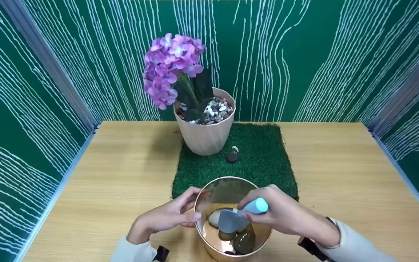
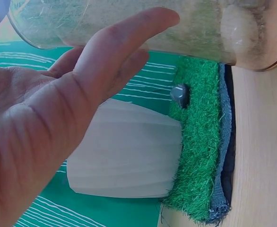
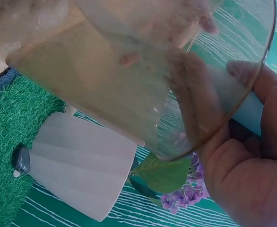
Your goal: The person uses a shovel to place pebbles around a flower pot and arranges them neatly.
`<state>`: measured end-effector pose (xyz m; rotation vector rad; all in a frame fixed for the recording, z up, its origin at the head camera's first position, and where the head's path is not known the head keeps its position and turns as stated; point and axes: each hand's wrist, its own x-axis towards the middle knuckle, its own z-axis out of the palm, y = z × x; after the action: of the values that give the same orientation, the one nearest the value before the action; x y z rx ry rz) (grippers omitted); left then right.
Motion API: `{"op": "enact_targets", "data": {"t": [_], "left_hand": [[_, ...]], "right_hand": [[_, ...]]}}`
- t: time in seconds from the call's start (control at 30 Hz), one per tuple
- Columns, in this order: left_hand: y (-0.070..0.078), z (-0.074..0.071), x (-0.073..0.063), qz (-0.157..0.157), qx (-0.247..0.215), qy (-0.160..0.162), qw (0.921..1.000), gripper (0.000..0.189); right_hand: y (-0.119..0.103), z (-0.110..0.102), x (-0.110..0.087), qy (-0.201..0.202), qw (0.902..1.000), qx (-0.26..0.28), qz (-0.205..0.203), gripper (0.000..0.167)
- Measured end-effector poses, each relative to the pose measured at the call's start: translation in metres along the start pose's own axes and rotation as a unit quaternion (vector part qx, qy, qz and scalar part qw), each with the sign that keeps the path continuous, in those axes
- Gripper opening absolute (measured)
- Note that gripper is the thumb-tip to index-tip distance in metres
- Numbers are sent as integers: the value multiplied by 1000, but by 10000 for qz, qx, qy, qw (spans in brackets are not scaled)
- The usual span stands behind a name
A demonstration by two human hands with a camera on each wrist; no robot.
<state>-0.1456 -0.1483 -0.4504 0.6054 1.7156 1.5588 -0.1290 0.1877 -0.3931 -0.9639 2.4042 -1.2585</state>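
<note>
A clear glass jar [image 1: 227, 189] stands at the table's front, with several large smooth stones [image 1: 244, 242] at its bottom. My left hand [image 1: 171, 216] holds the jar's left side, thumb toward me and fingers farther round; in the left wrist view the thumb [image 2: 129, 35] lies along the glass. My right hand [image 1: 280, 211] grips a small hand trowel [image 1: 256, 206] by its light blue handle. The trowel's grey blade points down into the jar, above the stones; whether it touches them I cannot tell. In the right wrist view the fingers show through the glass.
Behind the jar lies a green artificial turf mat [image 1: 260, 171]. On it stand a pale flowerpot [image 1: 206, 140] of pebbles with a purple hydrangea [image 1: 173, 65], and a small dark stone [image 1: 232, 155] beside a paler one. Green panels with white lines enclose the wooden table [image 1: 122, 163].
</note>
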Motion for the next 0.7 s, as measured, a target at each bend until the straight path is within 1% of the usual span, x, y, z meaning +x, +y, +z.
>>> {"op": "enact_targets", "data": {"t": [0.23,0.47,0.7], "left_hand": [[-1,0,0,28,-9,-16,10000,80],[-2,0,1,37,-21,-19,10000,80],[-3,0,1,68,4,-5,10000,85]], "right_hand": [[-4,4,3,-268,9996,-21,6,14],[-7,9,8,-710,9974,-142,-46,13],[-7,16,9,-892,9946,-374,-378,14]]}}
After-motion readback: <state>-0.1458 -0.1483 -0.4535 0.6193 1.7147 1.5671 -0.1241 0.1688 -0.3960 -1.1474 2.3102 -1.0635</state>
